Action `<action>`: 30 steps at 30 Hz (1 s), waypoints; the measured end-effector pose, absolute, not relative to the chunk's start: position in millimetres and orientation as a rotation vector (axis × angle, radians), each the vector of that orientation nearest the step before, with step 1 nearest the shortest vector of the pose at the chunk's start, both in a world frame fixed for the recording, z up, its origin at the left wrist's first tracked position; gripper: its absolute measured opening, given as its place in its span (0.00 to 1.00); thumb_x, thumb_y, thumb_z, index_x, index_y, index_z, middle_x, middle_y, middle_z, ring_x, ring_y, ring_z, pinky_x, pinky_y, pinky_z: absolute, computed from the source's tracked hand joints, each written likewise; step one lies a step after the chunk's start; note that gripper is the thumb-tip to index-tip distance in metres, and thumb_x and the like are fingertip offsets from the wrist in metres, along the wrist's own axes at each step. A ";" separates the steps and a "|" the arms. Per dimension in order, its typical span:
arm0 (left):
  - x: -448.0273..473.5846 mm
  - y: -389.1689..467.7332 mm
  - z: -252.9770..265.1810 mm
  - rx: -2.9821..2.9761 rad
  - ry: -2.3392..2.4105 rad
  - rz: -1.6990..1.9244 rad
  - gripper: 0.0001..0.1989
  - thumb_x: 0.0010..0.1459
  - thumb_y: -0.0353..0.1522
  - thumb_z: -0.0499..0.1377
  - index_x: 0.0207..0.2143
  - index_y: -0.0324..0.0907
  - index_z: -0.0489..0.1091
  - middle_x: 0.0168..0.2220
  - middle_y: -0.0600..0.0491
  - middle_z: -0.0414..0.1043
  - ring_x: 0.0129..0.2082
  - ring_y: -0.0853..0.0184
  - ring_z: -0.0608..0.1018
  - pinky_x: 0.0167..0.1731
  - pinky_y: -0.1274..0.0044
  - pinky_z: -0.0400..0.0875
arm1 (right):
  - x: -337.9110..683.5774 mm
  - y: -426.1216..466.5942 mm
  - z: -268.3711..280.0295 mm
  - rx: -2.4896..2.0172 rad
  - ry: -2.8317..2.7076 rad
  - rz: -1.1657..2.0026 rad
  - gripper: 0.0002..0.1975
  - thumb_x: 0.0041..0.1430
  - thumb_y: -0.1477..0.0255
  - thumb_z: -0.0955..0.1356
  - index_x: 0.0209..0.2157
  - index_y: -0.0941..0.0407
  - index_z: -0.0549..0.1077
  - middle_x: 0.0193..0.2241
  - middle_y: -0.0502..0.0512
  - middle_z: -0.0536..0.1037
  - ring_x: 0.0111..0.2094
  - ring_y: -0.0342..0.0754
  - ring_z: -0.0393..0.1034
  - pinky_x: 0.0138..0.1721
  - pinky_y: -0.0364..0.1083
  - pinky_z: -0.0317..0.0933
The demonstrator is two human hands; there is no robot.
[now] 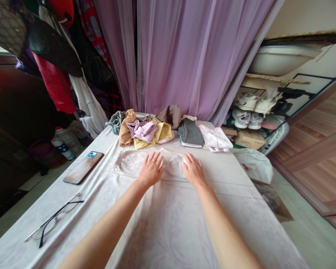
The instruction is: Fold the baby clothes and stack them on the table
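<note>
Resting palms down, our 2 hands lie well apart on a pale, faintly striped garment spread flat across the far half of the cloth-covered table. Our left hand has its fingers loosely spread on the middle of the garment; our right hand lies at its right end with fingers stretched forward, just beside a small label. Just beyond the garment, on the far left, we have a heap with a lilac piece on top of a yellow piece, a tan piece touching them on the left. To the right of the heap sit a dark grey folded piece and a white printed one. Near the table's left edge we see a phone and, nearer us, 1 pair of glasses. A purple curtain hangs at the far end.
</note>
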State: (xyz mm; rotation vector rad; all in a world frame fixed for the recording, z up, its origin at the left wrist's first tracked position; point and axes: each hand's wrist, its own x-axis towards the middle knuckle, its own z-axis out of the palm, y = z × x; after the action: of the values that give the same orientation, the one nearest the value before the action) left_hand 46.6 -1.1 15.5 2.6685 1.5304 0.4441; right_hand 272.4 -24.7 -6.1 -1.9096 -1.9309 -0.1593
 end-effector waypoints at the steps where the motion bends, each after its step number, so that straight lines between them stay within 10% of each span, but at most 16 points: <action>1: 60.9 -2.1 15.0 2.682 1.449 0.447 0.25 0.67 0.40 0.46 0.64 0.43 0.60 0.68 0.47 0.55 0.69 0.56 0.54 0.66 0.60 0.47 | 277.3 -22.8 -5.9 -1.983 -1.977 -0.122 0.24 0.66 0.69 0.58 0.61 0.54 0.65 0.64 0.61 0.63 0.64 0.54 0.55 0.62 0.60 0.47; 9: 93.0 2.6 -4.7 2.630 1.361 0.327 0.29 0.66 0.46 0.47 0.66 0.47 0.56 0.69 0.48 0.53 0.68 0.55 0.54 0.65 0.57 0.51 | 285.4 -19.9 -25.4 -2.147 -2.091 0.022 0.26 0.68 0.62 0.57 0.65 0.51 0.60 0.68 0.59 0.56 0.68 0.54 0.45 0.62 0.63 0.47; 20: 92.0 -0.7 -5.2 2.607 1.381 0.321 0.30 0.66 0.46 0.48 0.66 0.44 0.56 0.69 0.47 0.51 0.69 0.54 0.53 0.65 0.57 0.51 | 308.9 -30.8 -46.6 -1.912 -1.505 -0.218 0.21 0.65 0.69 0.56 0.48 0.59 0.76 0.48 0.64 0.77 0.51 0.53 0.68 0.54 0.53 0.60; 30: 91.6 -0.4 -6.4 2.607 1.382 0.353 0.29 0.65 0.45 0.49 0.66 0.47 0.56 0.69 0.48 0.52 0.69 0.54 0.53 0.65 0.57 0.51 | 308.6 -56.8 -49.8 -2.041 -1.326 -0.155 0.28 0.66 0.59 0.52 0.35 0.56 0.79 0.43 0.62 0.80 0.51 0.55 0.67 0.56 0.54 0.55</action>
State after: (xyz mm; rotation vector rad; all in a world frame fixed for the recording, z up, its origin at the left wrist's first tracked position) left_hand 91.6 -0.4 -6.4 2.6067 1.3824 0.3535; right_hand 308.6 -56.8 -49.8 -2.0408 -1.3263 -0.1550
